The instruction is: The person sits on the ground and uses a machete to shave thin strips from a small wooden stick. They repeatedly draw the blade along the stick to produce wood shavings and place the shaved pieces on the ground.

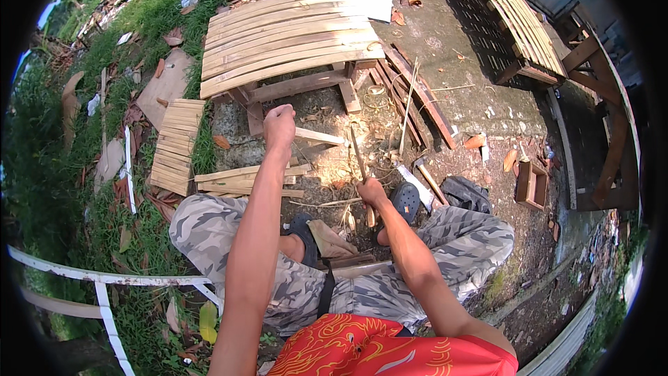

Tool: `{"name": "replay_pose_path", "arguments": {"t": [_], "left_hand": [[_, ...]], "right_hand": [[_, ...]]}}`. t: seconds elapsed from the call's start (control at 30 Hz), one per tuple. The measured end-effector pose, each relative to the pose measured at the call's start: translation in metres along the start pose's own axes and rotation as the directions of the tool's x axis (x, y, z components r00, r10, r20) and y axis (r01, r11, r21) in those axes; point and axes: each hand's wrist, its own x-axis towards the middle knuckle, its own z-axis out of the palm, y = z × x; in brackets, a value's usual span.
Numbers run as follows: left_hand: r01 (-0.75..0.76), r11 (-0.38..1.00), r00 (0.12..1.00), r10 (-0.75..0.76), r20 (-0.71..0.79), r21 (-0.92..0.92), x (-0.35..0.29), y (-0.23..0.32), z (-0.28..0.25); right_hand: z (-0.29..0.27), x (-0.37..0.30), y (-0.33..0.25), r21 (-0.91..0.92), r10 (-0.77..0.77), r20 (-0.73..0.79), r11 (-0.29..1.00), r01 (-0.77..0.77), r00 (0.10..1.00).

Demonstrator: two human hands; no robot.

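My left hand is closed in a fist around one end of a pale bamboo slat, held out in front of the bamboo-topped bench. The slat's free end points right, toward a long knife. My right hand, lower and between my knees, grips that knife by its wooden handle. Its narrow dark blade points up and away, the tip close to the slat but apart from it as far as I can see. Several cut bamboo slats lie on the ground beside my left knee.
A low bamboo-slatted bench stands ahead, another slatted bench far right. Dark planks lie between. Near my right foot are a hammer, a saw-like blade and a black bag. A wooden box sits right.
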Motion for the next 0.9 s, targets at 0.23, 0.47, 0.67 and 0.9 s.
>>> {"name": "replay_pose_path", "arguments": {"t": [0.23,0.47,0.67,0.9], "left_hand": [[0.045,0.999,0.996,-0.047,0.082,0.018,-0.003,0.004,0.001],[0.072,0.997,0.988,-0.073,0.136,0.011,-0.002,0.003,0.004],[0.095,0.992,0.993,-0.088,0.077,-0.085,-0.016,0.008,0.004],[0.199,0.980,0.953,-0.198,0.228,0.016,-0.024,0.019,0.002]], "right_hand": [[-0.015,-0.010,-0.017,-0.040,0.196,0.303,0.980,-0.193,0.933],[-0.011,-0.005,-0.021,-0.173,0.112,0.185,0.982,-0.080,0.976],[-0.006,-0.002,-0.005,-0.198,0.061,-0.089,0.977,-0.077,0.994],[-0.012,-0.021,0.004,-0.040,0.083,-0.085,0.995,-0.086,0.993]]}}
